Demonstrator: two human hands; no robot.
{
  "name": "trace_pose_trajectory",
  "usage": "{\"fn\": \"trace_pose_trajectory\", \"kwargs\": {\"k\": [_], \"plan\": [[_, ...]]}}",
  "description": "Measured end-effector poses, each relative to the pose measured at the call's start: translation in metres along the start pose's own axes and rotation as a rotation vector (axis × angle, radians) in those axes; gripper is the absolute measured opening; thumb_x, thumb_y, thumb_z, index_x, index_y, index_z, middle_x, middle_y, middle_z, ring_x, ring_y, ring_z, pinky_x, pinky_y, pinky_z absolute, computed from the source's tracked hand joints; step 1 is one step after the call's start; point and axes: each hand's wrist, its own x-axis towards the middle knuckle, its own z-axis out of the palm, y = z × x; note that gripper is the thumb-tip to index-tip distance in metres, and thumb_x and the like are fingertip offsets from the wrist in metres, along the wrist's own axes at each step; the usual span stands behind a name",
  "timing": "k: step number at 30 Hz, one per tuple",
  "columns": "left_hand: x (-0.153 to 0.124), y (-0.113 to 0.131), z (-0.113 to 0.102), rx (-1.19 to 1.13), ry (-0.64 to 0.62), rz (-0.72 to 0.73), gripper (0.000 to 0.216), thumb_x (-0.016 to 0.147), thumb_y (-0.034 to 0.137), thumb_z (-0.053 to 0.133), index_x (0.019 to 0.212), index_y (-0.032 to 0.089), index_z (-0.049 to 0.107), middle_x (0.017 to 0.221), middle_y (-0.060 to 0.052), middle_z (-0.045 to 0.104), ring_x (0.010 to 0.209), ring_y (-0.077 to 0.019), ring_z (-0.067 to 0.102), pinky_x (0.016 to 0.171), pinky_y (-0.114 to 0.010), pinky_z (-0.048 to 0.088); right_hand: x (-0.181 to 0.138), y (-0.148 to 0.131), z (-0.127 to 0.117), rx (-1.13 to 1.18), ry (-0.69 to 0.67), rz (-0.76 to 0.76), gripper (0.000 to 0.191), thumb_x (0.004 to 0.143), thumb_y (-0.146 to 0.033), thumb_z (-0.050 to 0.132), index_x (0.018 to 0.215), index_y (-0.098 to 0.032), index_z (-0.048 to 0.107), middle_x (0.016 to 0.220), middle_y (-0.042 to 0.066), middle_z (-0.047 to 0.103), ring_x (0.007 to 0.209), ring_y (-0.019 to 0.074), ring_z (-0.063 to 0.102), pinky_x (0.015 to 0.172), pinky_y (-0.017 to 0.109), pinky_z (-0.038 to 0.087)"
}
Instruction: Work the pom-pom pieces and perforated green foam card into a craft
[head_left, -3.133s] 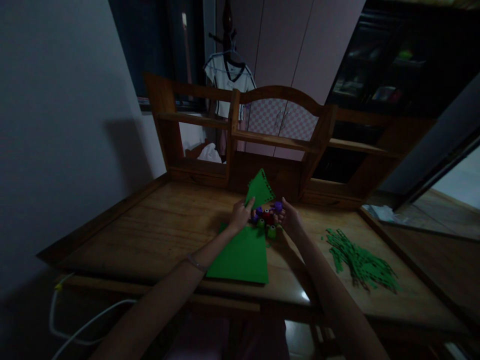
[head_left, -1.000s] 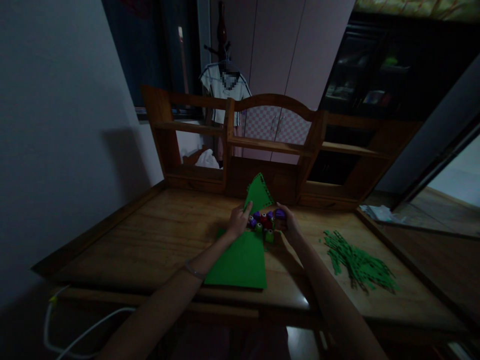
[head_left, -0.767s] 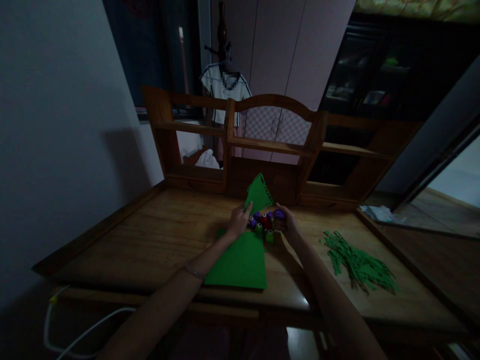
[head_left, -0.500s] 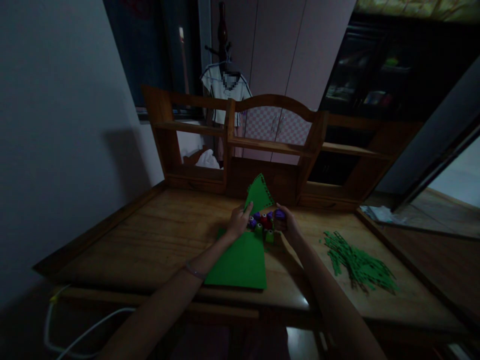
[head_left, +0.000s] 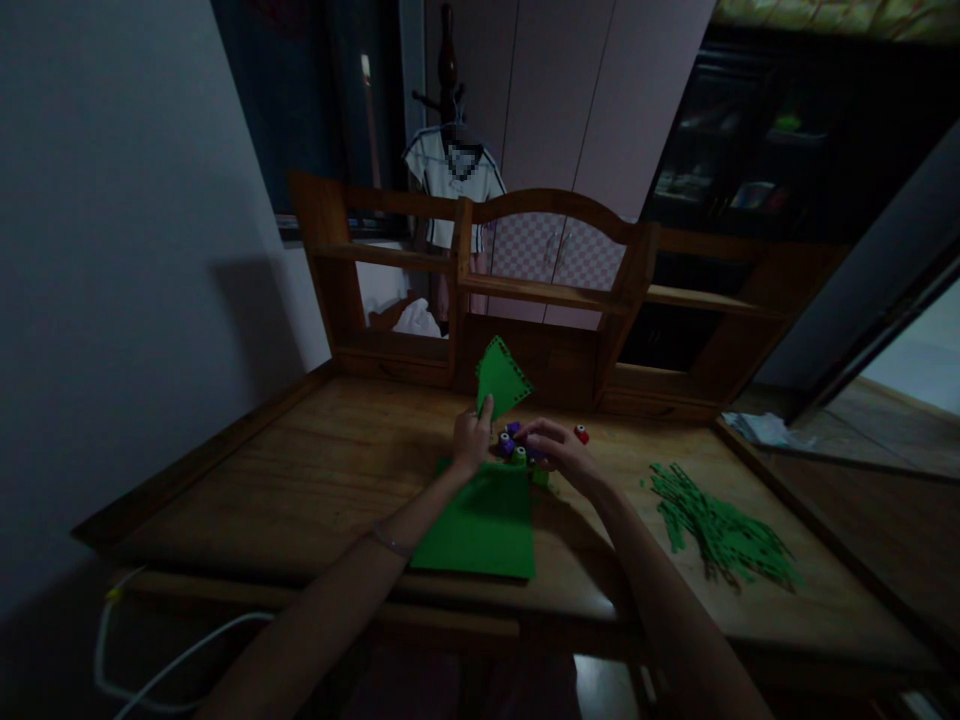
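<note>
My left hand (head_left: 471, 444) pinches a small green sheet piece (head_left: 499, 377) with a row of punched holes along its edge, and holds it upright above the desk. My right hand (head_left: 553, 452) reaches left over a cluster of small craft punches (head_left: 513, 446), purple and green, its fingers curled down onto them. A red punch (head_left: 581, 434) stands alone just right of that hand. A large green foam sheet (head_left: 484, 521) lies flat on the wooden desk (head_left: 315, 475) beneath both hands.
A pile of green perforated strips (head_left: 716, 530) lies on the desk at the right. A wooden shelf unit (head_left: 540, 290) stands along the desk's back edge. A white cable (head_left: 142, 665) hangs below the front left. A shirt hangs on a stand behind.
My right hand has moved left over the punches, leaving the red punch standing apart at its right. The green piece in my left hand has turned and shifted slightly left.
</note>
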Motion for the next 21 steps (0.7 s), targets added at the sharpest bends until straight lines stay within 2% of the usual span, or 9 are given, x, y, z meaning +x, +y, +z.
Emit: {"fn": "trace_pose_trajectory", "kwargs": {"k": [2,6,9,12,15,21], "plan": [[0.002,-0.003,0.000,-0.017,0.043,-0.020,0.056,0.087,0.061,0.034,0.056,0.019,0.051,0.049,-0.001,0.053,0.048,-0.0138,0.053,0.053,-0.025,0.037,-0.001,0.002,0.007,-0.146,-0.052,-0.068,0.028,0.075,-0.040,0.069,0.095,-0.020,0.064,0.093,0.002,0.064,0.074,0.0133,0.057,0.059,0.020,0.040],[0.005,-0.005,-0.001,-0.023,0.054,-0.037,0.056,0.087,0.061,0.033,0.054,0.019,0.050,0.049,-0.001,0.052,0.048,-0.0135,0.052,0.053,-0.025,0.038,0.001,0.011,0.018,-0.511,-0.022,-0.260,0.026,0.075,-0.040,0.069,0.093,-0.020,0.065,0.084,0.002,0.064,0.073,0.0151,0.056,0.066,0.024,0.041],[0.004,-0.003,0.000,-0.011,0.050,-0.049,0.056,0.087,0.061,0.034,0.054,0.019,0.050,0.051,-0.002,0.054,0.048,-0.0130,0.052,0.053,-0.025,0.038,0.002,0.017,0.023,-0.640,-0.094,-0.349,0.025,0.081,-0.041,0.064,0.097,-0.022,0.066,0.089,0.004,0.065,0.079,0.0176,0.059,0.072,0.027,0.043],[0.004,-0.001,0.000,-0.019,0.051,-0.059,0.055,0.086,0.062,0.034,0.055,0.019,0.050,0.050,-0.001,0.053,0.047,-0.0130,0.052,0.052,-0.025,0.037,0.003,0.019,0.026,-0.767,-0.127,-0.383,0.026,0.083,-0.044,0.062,0.099,-0.025,0.068,0.096,0.005,0.064,0.085,0.0195,0.060,0.076,0.030,0.044],[0.003,-0.001,0.000,-0.024,0.041,-0.043,0.056,0.087,0.062,0.033,0.054,0.019,0.049,0.048,-0.001,0.052,0.047,-0.0131,0.052,0.051,-0.025,0.037,0.005,0.024,0.027,-0.870,-0.092,-0.383,0.028,0.080,-0.046,0.064,0.101,-0.028,0.069,0.106,0.006,0.061,0.091,0.0210,0.060,0.080,0.031,0.045],[0.003,0.000,0.000,-0.045,0.017,-0.015,0.057,0.087,0.062,0.032,0.055,0.019,0.050,0.050,-0.001,0.053,0.049,-0.0129,0.052,0.052,-0.024,0.036,0.010,0.035,0.022,-0.872,-0.078,-0.388,0.031,0.081,-0.042,0.064,0.108,-0.027,0.068,0.109,0.007,0.061,0.095,0.0232,0.061,0.084,0.034,0.047]]}}
